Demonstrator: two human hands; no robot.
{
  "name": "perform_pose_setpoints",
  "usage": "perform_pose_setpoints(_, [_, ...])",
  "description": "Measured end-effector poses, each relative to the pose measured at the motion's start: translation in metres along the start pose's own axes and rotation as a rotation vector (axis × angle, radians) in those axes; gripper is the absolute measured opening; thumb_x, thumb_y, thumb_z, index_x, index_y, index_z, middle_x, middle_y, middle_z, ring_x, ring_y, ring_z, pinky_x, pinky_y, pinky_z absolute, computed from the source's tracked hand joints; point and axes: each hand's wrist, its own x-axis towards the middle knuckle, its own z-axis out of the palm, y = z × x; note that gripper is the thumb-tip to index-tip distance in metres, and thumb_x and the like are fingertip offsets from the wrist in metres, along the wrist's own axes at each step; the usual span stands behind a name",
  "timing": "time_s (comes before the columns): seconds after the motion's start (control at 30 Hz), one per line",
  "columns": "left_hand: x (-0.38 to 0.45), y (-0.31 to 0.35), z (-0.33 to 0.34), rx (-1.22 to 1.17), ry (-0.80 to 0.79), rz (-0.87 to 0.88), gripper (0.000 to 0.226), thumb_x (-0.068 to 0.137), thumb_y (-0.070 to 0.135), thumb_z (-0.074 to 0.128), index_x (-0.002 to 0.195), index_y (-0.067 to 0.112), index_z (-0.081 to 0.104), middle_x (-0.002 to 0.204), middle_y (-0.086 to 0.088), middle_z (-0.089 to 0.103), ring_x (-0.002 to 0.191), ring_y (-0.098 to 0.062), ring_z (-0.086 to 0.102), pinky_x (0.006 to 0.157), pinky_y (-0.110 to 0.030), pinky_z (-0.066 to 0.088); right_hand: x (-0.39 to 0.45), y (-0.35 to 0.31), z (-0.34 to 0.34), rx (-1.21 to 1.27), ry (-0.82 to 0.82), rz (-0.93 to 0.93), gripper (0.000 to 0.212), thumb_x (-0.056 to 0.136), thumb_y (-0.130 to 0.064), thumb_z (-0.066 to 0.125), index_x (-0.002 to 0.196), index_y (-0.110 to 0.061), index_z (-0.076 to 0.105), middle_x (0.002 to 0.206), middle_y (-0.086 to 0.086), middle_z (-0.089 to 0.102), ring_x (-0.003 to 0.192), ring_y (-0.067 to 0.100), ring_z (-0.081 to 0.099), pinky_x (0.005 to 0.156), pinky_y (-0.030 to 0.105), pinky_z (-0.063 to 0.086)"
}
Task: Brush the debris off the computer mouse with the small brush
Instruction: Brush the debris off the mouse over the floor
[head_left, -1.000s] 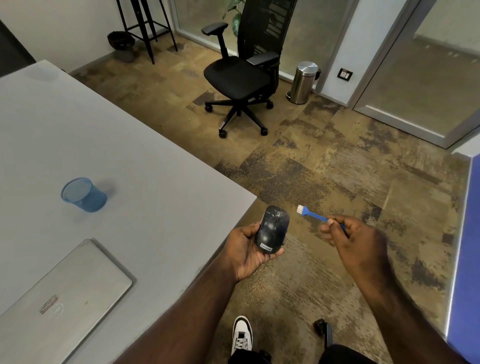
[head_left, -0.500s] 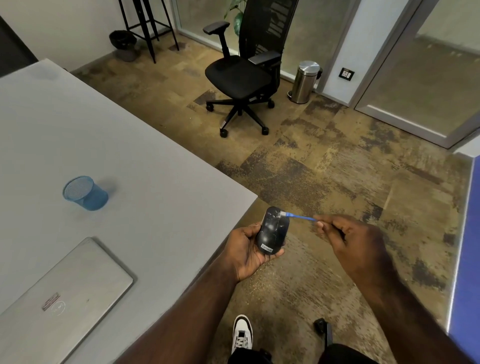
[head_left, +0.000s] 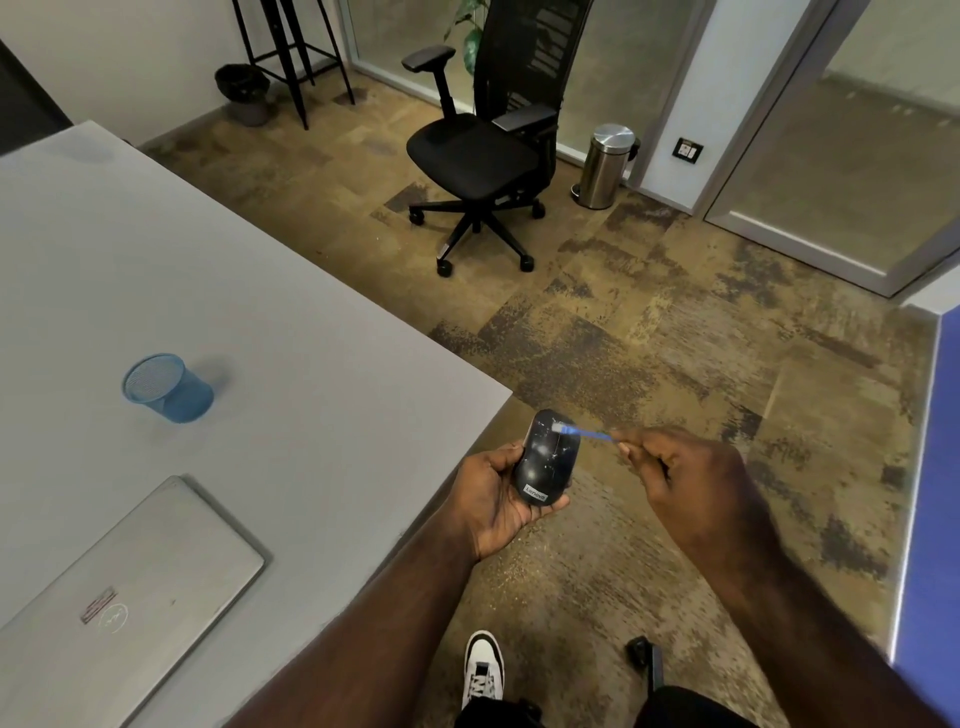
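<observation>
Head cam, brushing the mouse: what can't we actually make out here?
- Debris on the mouse: pale marks show on top, too small to tell dust from scratches or glare.
- Brush handle end: hidden inside the right hand.
- Mouse underside: covered by the left hand.
- Laptop: near corner cut off by the frame's left and bottom edges.

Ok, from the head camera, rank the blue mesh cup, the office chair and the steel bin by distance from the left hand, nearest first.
1. Blue mesh cup, on the table, left of the left hand.
2. Office chair, on the floor, straight ahead.
3. Steel bin, by the far wall, right of the chair.
</observation>
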Motion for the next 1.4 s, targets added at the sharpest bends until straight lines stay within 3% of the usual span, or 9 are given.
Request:
perform_pose_setpoints(0.13, [0.001, 0.001, -0.001, -0.008, 0.033, 0.026, 0.032, 0.095, 0.016, 0.036, 0.109, 0.006, 0.063, 0.109, -0.020, 0.067, 0.096, -0.035, 0.061, 0.084, -0.048, 0.047, -0.008, 0.004, -0.002, -0.003, -0.125, -0.033, 0.017, 0.087, -0.014, 0.067, 0.100, -0.020, 0.076, 0.090, -0.009, 0.074, 0.064, -0.012, 0.058, 0.053, 0.000, 0.039])
perform_pose_setpoints(0.33, [0.000, 0.002, 0.002, -0.002, 0.028, 0.047, 0.030, 0.096, 0.014, 0.035, 0.108, 0.007, 0.062, 0.106, -0.018, 0.066, 0.094, -0.033, 0.061, 0.089, -0.049, 0.046, -0.008, 0.006, -0.003, 0.056, 0.004, -0.013, 0.019, 0.086, -0.013, 0.069, 0.102, -0.020, 0.076, 0.094, -0.009, 0.075, 0.072, -0.008, 0.064, 0.063, 0.007, 0.049])
perform_pose_setpoints(0.5, [0.001, 0.002, 0.004, -0.048, 0.030, 0.084, 0.035, 0.097, 0.011, 0.032, 0.103, 0.003, 0.065, 0.103, -0.017, 0.070, 0.095, -0.030, 0.062, 0.090, -0.045, 0.046, -0.021, 0.002, 0.003, 0.009, -0.094, -0.071, 0.021, 0.084, -0.010, 0.070, 0.101, -0.020, 0.076, 0.092, -0.010, 0.075, 0.069, -0.001, 0.067, 0.058, 0.012, 0.052])
perform_pose_setpoints(0.67, [0.000, 0.003, 0.001, -0.071, 0.026, 0.079, 0.035, 0.096, 0.011, 0.032, 0.104, 0.003, 0.065, 0.109, -0.018, 0.066, 0.100, -0.032, 0.059, 0.093, -0.045, 0.045, -0.021, 0.007, -0.001, 0.007, -0.008, 0.020, 0.020, 0.086, -0.012, 0.067, 0.104, -0.017, 0.075, 0.093, -0.007, 0.075, 0.071, -0.001, 0.066, 0.058, 0.003, 0.047])
perform_pose_setpoints(0.8, [0.001, 0.000, 0.003, -0.090, -0.010, 0.064, 0.036, 0.095, 0.010, 0.033, 0.104, 0.001, 0.067, 0.111, -0.021, 0.067, 0.107, -0.036, 0.057, 0.103, -0.049, 0.038, -0.013, 0.002, 0.002, -0.008, 0.009, 0.006, 0.022, 0.087, -0.010, 0.067, 0.107, -0.015, 0.074, 0.099, -0.003, 0.076, 0.078, 0.003, 0.070, 0.067, 0.017, 0.057])
perform_pose_setpoints(0.93, [0.001, 0.003, 0.000, -0.100, 0.005, 0.084, 0.041, 0.096, 0.010, 0.033, 0.096, 0.003, 0.074, 0.116, -0.019, 0.065, 0.108, -0.034, 0.056, 0.100, -0.047, 0.041, -0.023, -0.005, 0.001, -0.030, -0.107, -0.025, 0.019, 0.084, -0.007, 0.070, 0.100, -0.015, 0.076, 0.088, -0.004, 0.076, 0.056, -0.016, 0.055, 0.053, -0.005, 0.036])
perform_pose_setpoints(1.07, [0.003, 0.004, -0.007, -0.112, -0.004, 0.091, 0.046, 0.096, 0.010, 0.033, 0.089, 0.007, 0.079, 0.119, -0.018, 0.064, 0.102, -0.031, 0.059, 0.102, -0.048, 0.040, -0.021, -0.001, -0.005, 0.013, -0.004, 0.034, 0.019, 0.087, -0.013, 0.068, 0.104, -0.017, 0.076, 0.087, -0.005, 0.076, 0.060, -0.017, 0.057, 0.045, -0.001, 0.036])
perform_pose_setpoints(1.2, [0.004, 0.002, -0.002, -0.100, -0.027, 0.074, 0.040, 0.096, 0.011, 0.035, 0.099, 0.001, 0.074, 0.128, -0.022, 0.060, 0.118, -0.035, 0.053, 0.114, -0.050, 0.031, -0.016, -0.006, 0.001, -0.011, -0.009, 0.012, 0.020, 0.086, -0.012, 0.069, 0.105, -0.017, 0.075, 0.092, -0.004, 0.076, 0.068, -0.010, 0.061, 0.059, -0.003, 0.041])
perform_pose_setpoints(1.4, [0.002, 0.006, -0.004, -0.108, 0.001, 0.107, 0.035, 0.097, 0.011, 0.034, 0.106, 0.004, 0.067, 0.124, -0.019, 0.060, 0.114, -0.034, 0.052, 0.104, -0.048, 0.038, -0.023, -0.008, -0.004, -0.014, -0.088, 0.043, 0.016, 0.084, -0.012, 0.071, 0.098, -0.018, 0.077, 0.073, -0.013, 0.070, 0.053, -0.016, 0.054, 0.048, -0.002, 0.035])
